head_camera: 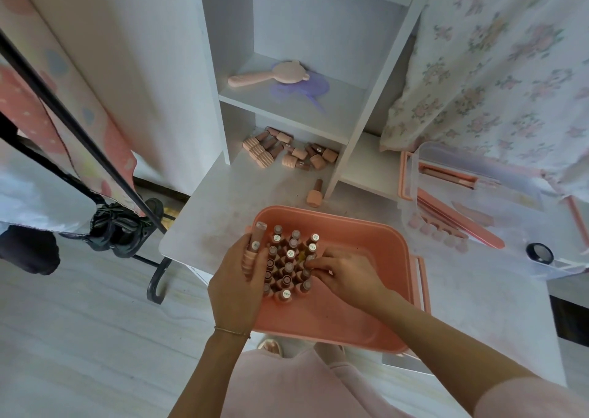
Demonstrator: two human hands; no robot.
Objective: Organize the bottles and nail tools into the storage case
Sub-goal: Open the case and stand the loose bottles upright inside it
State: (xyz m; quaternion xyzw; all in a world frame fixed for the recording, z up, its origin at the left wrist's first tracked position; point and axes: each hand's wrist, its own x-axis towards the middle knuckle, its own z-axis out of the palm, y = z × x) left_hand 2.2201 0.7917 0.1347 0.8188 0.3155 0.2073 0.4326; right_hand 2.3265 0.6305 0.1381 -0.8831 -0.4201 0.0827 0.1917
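Left hand (237,274) fingers curled round upright peach ribbed-cap polish bottle (255,250) at left edge of packed bottle cluster (288,264) inside salmon plastic storage case (366,258). Right hand (342,272) fingertips pinch cluster bottle. Risk: crowded bottles toppling if nudged sideways.

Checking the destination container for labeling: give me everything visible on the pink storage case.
The pink storage case is an open, lidless tub of smooth plastic with rounded corners and a handle or latch at its right side. It sits upright on the white desk. Upright bottles are packed in its left part; the rest is bare floor. The left hand rests at its left wall, holding a bottle; the right hand reaches inside among the bottles.
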